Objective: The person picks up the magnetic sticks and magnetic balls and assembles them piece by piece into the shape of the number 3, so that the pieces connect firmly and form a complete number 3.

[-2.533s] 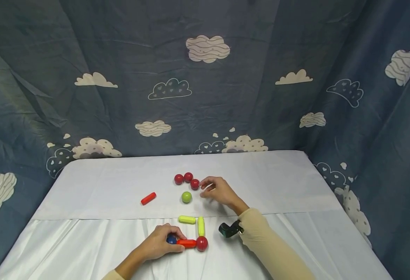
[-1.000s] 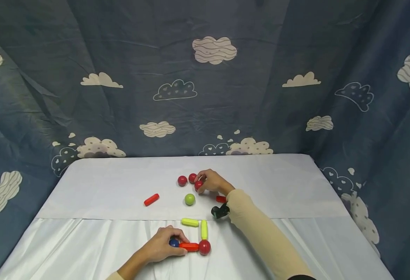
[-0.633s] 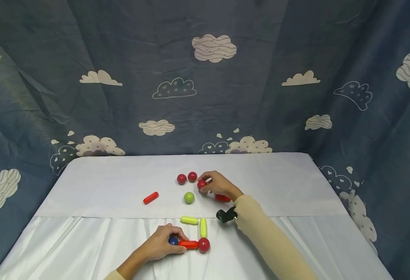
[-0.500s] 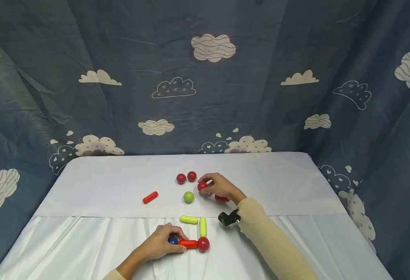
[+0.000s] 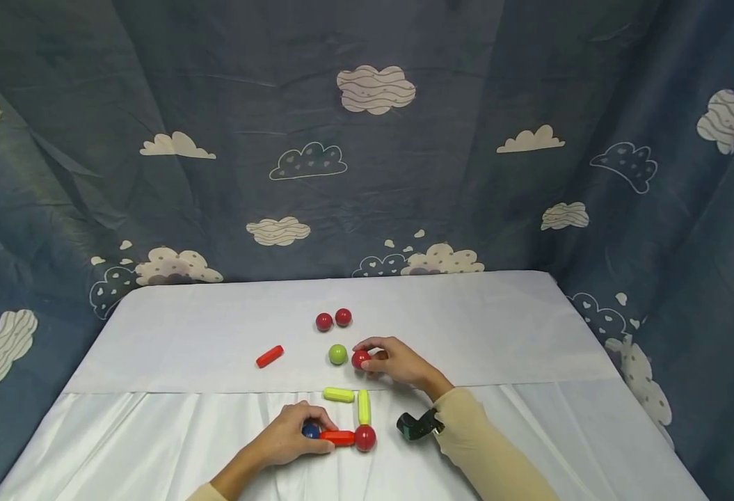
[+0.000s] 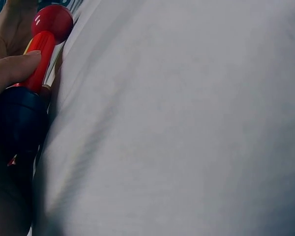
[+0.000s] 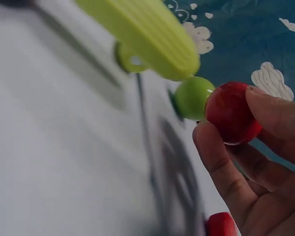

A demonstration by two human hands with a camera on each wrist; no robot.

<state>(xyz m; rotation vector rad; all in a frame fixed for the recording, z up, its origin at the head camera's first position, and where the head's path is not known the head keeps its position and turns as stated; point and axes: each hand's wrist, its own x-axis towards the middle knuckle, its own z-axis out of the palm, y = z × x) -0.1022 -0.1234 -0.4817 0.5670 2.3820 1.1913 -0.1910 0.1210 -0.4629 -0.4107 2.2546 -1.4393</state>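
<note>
My left hand (image 5: 286,435) grips a red ribbed rod (image 5: 339,438), its thumb along the rod in the left wrist view. A blue ball (image 5: 309,431) is at the rod's near end, partly behind the fingers, and a red ball (image 5: 364,438) at its other end. From that ball a yellow-green rod (image 5: 364,407) extends away from me. My right hand (image 5: 401,363) pinches another red ball (image 7: 231,112) between thumb and fingers, just right of a green ball (image 5: 338,354).
A second yellow-green rod (image 5: 338,394) lies beside the joined pieces. Two red balls (image 5: 333,320) are farther back on the white cloth (image 5: 467,320), with a red rod (image 5: 269,357) to the left. Another red piece (image 7: 220,224) shows below the right hand. A patterned curtain (image 5: 216,188) hangs behind.
My right hand has taken the nearest red ball from the group of three and carried it towards me, beside the green ball. My left hand keeps its grip in place.
</note>
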